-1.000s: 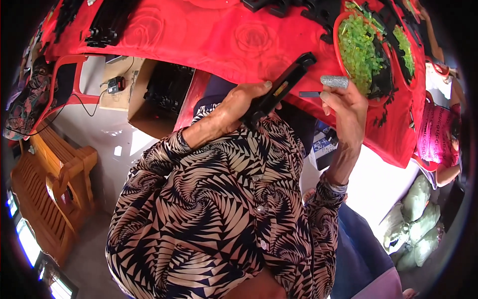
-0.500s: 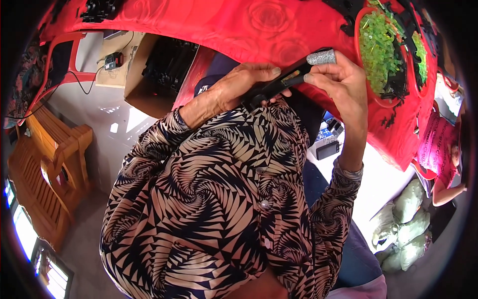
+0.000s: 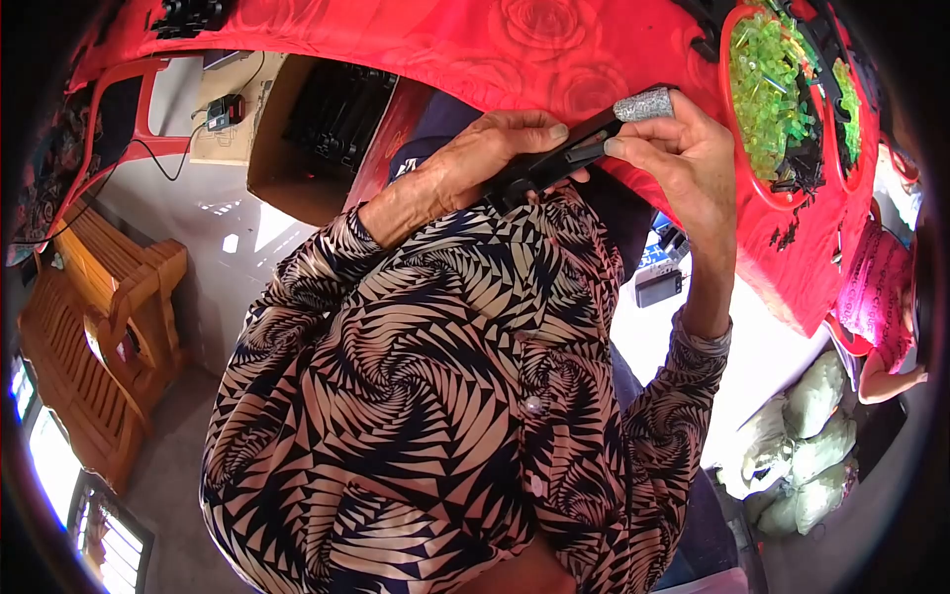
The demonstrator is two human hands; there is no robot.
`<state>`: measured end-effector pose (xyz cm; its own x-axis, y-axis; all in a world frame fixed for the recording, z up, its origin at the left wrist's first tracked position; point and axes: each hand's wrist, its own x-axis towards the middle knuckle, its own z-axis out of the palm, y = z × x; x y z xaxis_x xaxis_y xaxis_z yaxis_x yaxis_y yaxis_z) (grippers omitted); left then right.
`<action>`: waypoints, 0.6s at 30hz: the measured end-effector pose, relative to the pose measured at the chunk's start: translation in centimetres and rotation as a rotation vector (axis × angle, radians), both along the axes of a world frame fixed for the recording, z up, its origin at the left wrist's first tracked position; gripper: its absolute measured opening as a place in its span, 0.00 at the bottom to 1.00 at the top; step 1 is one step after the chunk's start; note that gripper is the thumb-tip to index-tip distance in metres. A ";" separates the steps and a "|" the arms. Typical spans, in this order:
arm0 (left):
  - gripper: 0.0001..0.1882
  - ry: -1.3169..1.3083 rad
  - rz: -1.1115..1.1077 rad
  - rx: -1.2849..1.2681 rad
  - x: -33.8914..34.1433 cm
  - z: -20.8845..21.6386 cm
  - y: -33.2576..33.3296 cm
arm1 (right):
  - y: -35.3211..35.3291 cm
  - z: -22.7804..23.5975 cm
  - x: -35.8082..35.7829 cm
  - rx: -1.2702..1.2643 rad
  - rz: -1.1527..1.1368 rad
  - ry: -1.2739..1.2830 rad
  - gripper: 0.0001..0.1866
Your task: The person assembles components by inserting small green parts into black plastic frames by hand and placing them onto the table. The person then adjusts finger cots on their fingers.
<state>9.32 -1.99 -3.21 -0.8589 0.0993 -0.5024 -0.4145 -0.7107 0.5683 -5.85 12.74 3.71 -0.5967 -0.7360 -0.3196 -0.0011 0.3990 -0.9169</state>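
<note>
A long, narrow black plastic part (image 3: 539, 180) lies slantwise between my hands above my lap, close to the table's near edge. My left hand (image 3: 485, 153) is wrapped around its lower end, with the thumb along the top. At the upper end my right hand (image 3: 688, 163) is closed, its thumb pressed near a small dark flat piece (image 3: 586, 152) on the part's upper face. Silver wrapping (image 3: 643, 104) covers the right index finger, which rests at the part's tip. I cannot make out whether the small piece is separate or attached.
A red rose-patterned cloth (image 3: 445, 40) covers the table ahead. Translucent green pieces (image 3: 762, 99) fill a red-rimmed container at right. Left of me stands a carton (image 3: 267, 168) of black parts, beyond a wooden bench (image 3: 89, 346). Pale bags (image 3: 816, 445) and a person in pink (image 3: 876, 287) are at right.
The slot with greenish and orange bits, seen earlier on the black part, is now covered by the dark flat piece. Both hands keep nearly the same hold.
</note>
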 end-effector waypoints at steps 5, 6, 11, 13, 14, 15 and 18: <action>0.13 -0.005 0.004 0.003 -0.1 0.0 0.0 | 0.1 0.1 0.5 0.048 0.030 0.171 0.15; 0.13 -0.008 0.003 0.004 -0.1 0.0 0.1 | 0.1 0.3 0.6 0.067 0.045 0.205 0.15; 0.15 0.023 0.018 -0.043 -0.1 -0.4 0.4 | 0.3 -0.3 1.2 0.043 0.028 0.292 0.15; 0.15 0.019 0.008 -0.053 -0.1 -0.3 0.4 | 0.3 -0.6 1.5 -0.025 -0.017 0.226 0.16; 0.16 0.017 0.001 -0.061 -0.1 -0.2 0.4 | 0.3 -0.7 1.5 -0.025 -0.020 0.225 0.16; 0.16 0.017 -0.003 -0.061 -0.2 0.0 0.3 | 0.3 -0.8 1.5 -0.040 0.000 0.265 0.16; 0.15 0.039 -0.020 -0.110 -0.1 0.3 0.2 | 0.4 -1.2 1.5 -0.049 0.024 0.323 0.16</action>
